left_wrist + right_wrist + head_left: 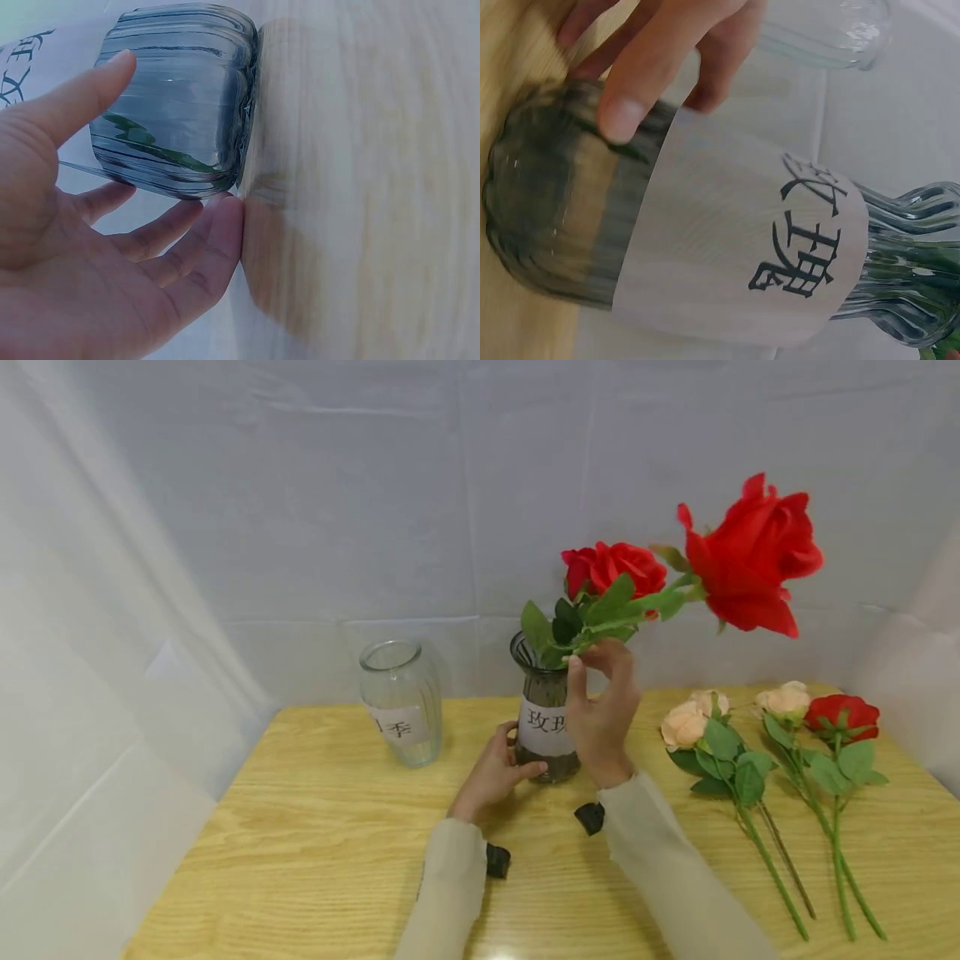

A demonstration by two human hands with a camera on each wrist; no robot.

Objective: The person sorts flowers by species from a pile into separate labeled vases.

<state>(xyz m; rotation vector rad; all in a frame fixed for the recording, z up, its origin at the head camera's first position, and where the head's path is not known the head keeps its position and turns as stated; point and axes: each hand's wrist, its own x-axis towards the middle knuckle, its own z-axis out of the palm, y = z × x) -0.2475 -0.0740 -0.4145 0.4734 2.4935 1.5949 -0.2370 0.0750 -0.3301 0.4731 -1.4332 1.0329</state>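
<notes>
A dark ribbed glass vase [561, 768] with a white paper label [543, 722] stands upright on the table. Around its lower part my left hand [491, 777] holds it, thumb on the near side and fingers behind, as the left wrist view also shows. My right hand [606, 718] pinches the stem of a large red rose [753, 560] at the vase's mouth. That rose leans far to the right, and its lower stem end is hard to make out. Another red rose [615, 568] rises from the vase behind it. Green stem [150, 142] shows through the glass.
To the left stands a clear glass vase [427, 693] with a paper label. On the right side of the wooden table [322, 860] lie several peach flowers [684, 725] and a red rose [842, 717], stems pointing toward me. A pale sheet [337, 527] hangs behind the table.
</notes>
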